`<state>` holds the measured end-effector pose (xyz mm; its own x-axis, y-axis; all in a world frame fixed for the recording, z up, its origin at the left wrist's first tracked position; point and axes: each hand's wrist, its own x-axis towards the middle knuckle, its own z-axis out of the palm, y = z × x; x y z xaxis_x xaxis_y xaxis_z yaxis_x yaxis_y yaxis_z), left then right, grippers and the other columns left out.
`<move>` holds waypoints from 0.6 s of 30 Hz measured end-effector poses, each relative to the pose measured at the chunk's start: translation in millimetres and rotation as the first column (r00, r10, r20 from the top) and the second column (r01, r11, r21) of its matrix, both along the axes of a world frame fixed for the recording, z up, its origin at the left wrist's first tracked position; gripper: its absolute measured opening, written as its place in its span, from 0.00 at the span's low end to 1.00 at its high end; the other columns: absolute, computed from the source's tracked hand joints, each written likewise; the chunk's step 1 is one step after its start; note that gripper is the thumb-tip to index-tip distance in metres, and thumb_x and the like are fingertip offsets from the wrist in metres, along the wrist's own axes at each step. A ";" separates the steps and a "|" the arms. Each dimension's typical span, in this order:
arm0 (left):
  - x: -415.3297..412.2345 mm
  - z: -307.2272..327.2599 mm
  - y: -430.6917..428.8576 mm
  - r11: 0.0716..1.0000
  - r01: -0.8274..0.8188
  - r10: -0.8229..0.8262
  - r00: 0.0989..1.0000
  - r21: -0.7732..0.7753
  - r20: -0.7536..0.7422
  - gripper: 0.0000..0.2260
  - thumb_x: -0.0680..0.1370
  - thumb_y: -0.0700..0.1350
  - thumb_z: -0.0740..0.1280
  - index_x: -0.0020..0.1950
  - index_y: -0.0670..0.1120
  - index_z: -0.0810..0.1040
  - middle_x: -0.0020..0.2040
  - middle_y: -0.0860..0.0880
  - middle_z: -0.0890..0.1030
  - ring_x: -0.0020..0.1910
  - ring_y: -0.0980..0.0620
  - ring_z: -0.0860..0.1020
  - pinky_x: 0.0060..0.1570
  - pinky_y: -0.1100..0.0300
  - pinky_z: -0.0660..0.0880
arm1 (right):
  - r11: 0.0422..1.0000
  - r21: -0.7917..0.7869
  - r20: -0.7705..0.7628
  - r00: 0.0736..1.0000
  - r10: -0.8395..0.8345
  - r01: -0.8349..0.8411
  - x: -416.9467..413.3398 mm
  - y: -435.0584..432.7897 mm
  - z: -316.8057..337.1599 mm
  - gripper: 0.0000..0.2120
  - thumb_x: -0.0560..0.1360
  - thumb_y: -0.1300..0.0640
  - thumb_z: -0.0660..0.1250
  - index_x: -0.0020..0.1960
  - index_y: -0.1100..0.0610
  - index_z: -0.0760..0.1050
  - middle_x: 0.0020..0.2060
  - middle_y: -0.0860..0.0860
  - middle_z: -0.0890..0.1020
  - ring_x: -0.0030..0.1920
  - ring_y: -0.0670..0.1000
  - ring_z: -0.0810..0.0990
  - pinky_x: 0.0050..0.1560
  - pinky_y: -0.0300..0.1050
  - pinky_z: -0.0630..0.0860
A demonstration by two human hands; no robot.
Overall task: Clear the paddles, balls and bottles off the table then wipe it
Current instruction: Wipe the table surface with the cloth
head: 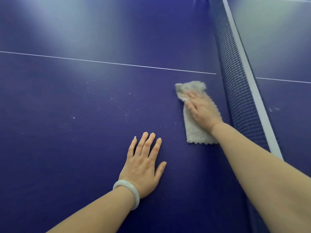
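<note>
A dark blue bench [84, 98] fills the view. A thin white line [107, 62] runs across it from the left edge to the net [235, 84]. The net is dark mesh with a white tape [249, 76] along its top. It crosses the right side, with more blue surface beyond it. Pale glare [50, 22] of reflected light lies across the upper left and upper right. Small white specks [124, 113] dot the middle.

The cloth [193, 125] lies on the table [84, 115] beside the net [239, 91], right of the white line's [107, 62] end.
</note>
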<state>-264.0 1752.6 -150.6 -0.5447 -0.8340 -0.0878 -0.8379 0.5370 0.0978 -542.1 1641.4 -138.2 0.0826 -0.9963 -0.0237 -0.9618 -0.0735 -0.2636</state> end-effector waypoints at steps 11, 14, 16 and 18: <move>0.6 0.5 0.0 1.000 -0.015 0.015 1.000 0.014 -0.014 0.29 0.81 0.61 0.50 0.79 0.48 0.60 0.79 0.47 0.60 0.79 0.47 0.54 0.73 0.43 0.52 | 0.995 0.075 -0.154 0.985 0.071 -0.060 53.3 -6.9 -3.7 0.31 0.80 0.40 0.37 0.81 0.48 0.46 0.80 0.48 0.48 0.80 0.50 0.44 0.78 0.53 0.36; 0.4 0.2 -0.2 1.000 -0.009 0.009 1.000 0.007 -0.008 0.30 0.81 0.61 0.49 0.79 0.48 0.61 0.79 0.46 0.61 0.79 0.46 0.55 0.73 0.43 0.53 | 0.999 0.051 -0.145 0.989 -0.012 0.020 20.5 20.8 -6.1 0.30 0.80 0.40 0.37 0.81 0.47 0.47 0.80 0.47 0.49 0.80 0.49 0.46 0.78 0.53 0.39; -0.3 0.2 0.0 1.000 -0.007 0.008 1.000 0.010 -0.012 0.30 0.81 0.61 0.49 0.79 0.47 0.61 0.78 0.46 0.61 0.79 0.46 0.55 0.73 0.43 0.52 | 0.953 0.022 -0.168 0.941 -0.294 0.302 -15.4 22.2 -9.5 0.28 0.82 0.43 0.40 0.81 0.48 0.47 0.80 0.49 0.51 0.80 0.51 0.48 0.79 0.56 0.43; -0.5 -0.2 -0.1 1.000 -0.008 0.008 1.000 0.014 -0.016 0.30 0.81 0.61 0.49 0.79 0.48 0.60 0.79 0.46 0.60 0.79 0.46 0.54 0.73 0.43 0.51 | 0.878 0.037 -0.160 0.870 -0.467 0.478 -36.1 9.9 -9.8 0.28 0.82 0.43 0.39 0.81 0.49 0.46 0.81 0.50 0.49 0.80 0.53 0.46 0.78 0.57 0.42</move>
<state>-264.5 1752.5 -150.7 -0.5395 -0.8371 -0.0904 -0.8404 0.5288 0.1189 -578.1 1651.3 -148.0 -0.4070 -0.9105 -0.0735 -0.9042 0.4130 -0.1087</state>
